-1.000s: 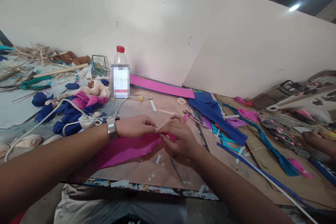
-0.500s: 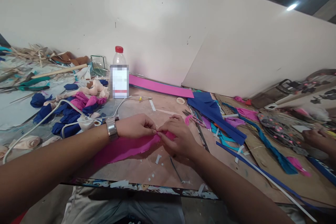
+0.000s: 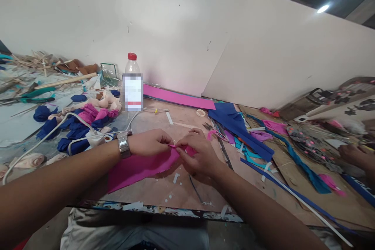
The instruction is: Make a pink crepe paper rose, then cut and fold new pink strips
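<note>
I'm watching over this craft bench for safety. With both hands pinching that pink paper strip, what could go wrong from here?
The pink paper strip looks thin; pinched between left hand and right hand, it could tear. The scissors lie close beyond the right hand, so a careless reach might catch the blades. The white cable loops near the left wrist and could snag, perhaps toppling the bottle.

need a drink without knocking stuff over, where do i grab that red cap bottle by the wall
Take the bottle around its labelled body, fingers wrapping the sides, coming from the front right. It stands upright against the wall, with a heap of blue and pink cloth close on its left and bare table on its right, so that side looks clearest.
</note>
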Action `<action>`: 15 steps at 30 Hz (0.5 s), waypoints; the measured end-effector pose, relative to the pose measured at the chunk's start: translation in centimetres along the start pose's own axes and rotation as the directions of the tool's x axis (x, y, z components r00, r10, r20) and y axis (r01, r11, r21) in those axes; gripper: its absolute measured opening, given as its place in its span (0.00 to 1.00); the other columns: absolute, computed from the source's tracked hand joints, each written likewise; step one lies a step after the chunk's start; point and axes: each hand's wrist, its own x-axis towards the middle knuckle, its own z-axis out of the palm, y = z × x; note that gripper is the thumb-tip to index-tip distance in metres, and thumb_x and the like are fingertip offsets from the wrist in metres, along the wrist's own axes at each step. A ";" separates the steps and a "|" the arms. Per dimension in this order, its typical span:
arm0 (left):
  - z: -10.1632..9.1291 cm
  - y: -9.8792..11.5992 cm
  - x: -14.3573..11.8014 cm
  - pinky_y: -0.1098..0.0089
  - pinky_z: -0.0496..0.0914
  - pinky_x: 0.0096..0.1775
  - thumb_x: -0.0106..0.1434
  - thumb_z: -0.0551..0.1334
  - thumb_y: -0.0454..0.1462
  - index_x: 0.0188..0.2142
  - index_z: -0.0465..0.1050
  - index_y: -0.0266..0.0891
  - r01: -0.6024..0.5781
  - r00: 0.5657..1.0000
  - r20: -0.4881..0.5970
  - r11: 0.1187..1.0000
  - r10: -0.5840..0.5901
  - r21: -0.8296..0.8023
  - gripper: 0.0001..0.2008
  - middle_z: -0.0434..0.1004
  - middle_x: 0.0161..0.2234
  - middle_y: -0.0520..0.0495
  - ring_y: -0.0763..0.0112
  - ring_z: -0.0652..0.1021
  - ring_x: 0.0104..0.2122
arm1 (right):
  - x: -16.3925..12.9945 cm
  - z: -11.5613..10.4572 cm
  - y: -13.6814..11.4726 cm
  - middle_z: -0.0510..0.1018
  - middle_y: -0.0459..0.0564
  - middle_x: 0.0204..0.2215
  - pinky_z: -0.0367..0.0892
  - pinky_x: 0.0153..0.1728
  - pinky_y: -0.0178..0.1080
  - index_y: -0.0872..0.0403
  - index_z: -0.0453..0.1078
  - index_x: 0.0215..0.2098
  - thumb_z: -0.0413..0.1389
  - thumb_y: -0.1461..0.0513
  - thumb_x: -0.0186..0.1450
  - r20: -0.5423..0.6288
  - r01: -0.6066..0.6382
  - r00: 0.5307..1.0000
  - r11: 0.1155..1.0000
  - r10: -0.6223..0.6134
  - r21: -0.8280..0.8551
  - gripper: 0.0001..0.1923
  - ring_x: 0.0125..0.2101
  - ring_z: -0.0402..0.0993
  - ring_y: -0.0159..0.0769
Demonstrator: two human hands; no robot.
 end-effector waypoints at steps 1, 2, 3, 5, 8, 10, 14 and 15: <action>0.0 0.0 0.0 0.72 0.64 0.33 0.63 0.53 0.35 0.38 0.79 0.36 0.005 1.000 0.005 1.000 -0.005 -0.024 0.15 0.76 0.31 0.50 0.71 0.71 0.30 | 0.0 0.0 0.0 0.83 0.45 0.30 0.59 0.50 0.48 0.50 0.74 0.37 0.59 0.66 0.65 -0.001 0.011 1.000 1.000 -0.011 -0.002 0.05 0.32 0.77 0.36; -0.1 0.0 0.0 0.72 0.65 0.33 0.63 0.53 0.35 0.38 0.79 0.36 0.018 1.000 0.012 0.999 -0.018 -0.049 0.15 0.77 0.31 0.50 0.71 0.72 0.30 | 0.0 0.0 0.1 0.83 0.45 0.30 0.60 0.50 0.48 0.50 0.75 0.37 0.59 0.66 0.65 -0.003 0.021 1.000 1.000 -0.021 -0.004 0.05 0.32 0.77 0.36; -0.1 0.0 0.0 0.72 0.65 0.33 0.62 0.53 0.35 0.37 0.79 0.36 0.039 0.999 0.024 0.996 -0.038 -0.078 0.15 0.77 0.30 0.50 0.71 0.72 0.29 | 0.0 0.1 0.1 0.83 0.45 0.30 0.60 0.50 0.48 0.50 0.75 0.37 0.59 0.67 0.65 -0.004 0.029 1.000 1.000 -0.029 -0.006 0.05 0.32 0.77 0.36; -0.2 0.2 0.0 0.73 0.64 0.31 0.61 0.53 0.34 0.36 0.79 0.35 0.092 0.995 0.058 0.985 -0.085 -0.145 0.15 0.76 0.28 0.50 0.72 0.71 0.27 | -0.1 0.1 0.1 0.83 0.45 0.30 0.60 0.49 0.48 0.50 0.75 0.36 0.59 0.67 0.65 -0.005 0.036 0.999 0.999 -0.036 -0.008 0.05 0.32 0.78 0.36; -0.3 0.4 -0.1 0.73 0.64 0.30 0.60 0.53 0.34 0.37 0.79 0.35 0.131 0.989 0.088 0.971 -0.116 -0.198 0.15 0.76 0.28 0.50 0.72 0.70 0.26 | -0.2 0.2 0.1 0.84 0.45 0.29 0.60 0.49 0.47 0.50 0.75 0.36 0.59 0.67 0.65 -0.019 0.031 0.999 0.999 -0.031 -0.006 0.05 0.31 0.77 0.35; -0.3 0.3 -0.1 0.72 0.64 0.31 0.60 0.52 0.34 0.37 0.79 0.34 0.110 0.991 0.089 0.978 -0.095 -0.175 0.16 0.76 0.29 0.49 0.72 0.70 0.27 | -0.2 0.3 0.1 0.84 0.45 0.29 0.60 0.49 0.47 0.50 0.75 0.36 0.58 0.67 0.65 -0.028 0.029 0.999 1.000 -0.030 -0.006 0.06 0.31 0.77 0.35; -0.2 -0.2 0.0 0.71 0.65 0.34 0.60 0.53 0.34 0.37 0.79 0.34 0.052 0.996 0.078 0.992 -0.043 -0.116 0.16 0.77 0.31 0.49 0.71 0.71 0.29 | -0.1 0.1 0.0 0.84 0.46 0.30 0.60 0.49 0.47 0.50 0.76 0.37 0.58 0.67 0.66 -0.017 0.050 0.999 0.999 -0.050 -0.006 0.06 0.31 0.78 0.35; -0.1 -0.3 0.1 0.71 0.65 0.35 0.60 0.53 0.34 0.37 0.80 0.35 0.056 0.996 0.069 0.992 -0.048 -0.111 0.16 0.77 0.32 0.49 0.70 0.71 0.30 | -0.1 0.1 0.0 0.85 0.46 0.30 0.60 0.49 0.47 0.50 0.76 0.38 0.58 0.66 0.67 -0.015 0.060 0.998 0.998 -0.060 -0.007 0.06 0.31 0.78 0.34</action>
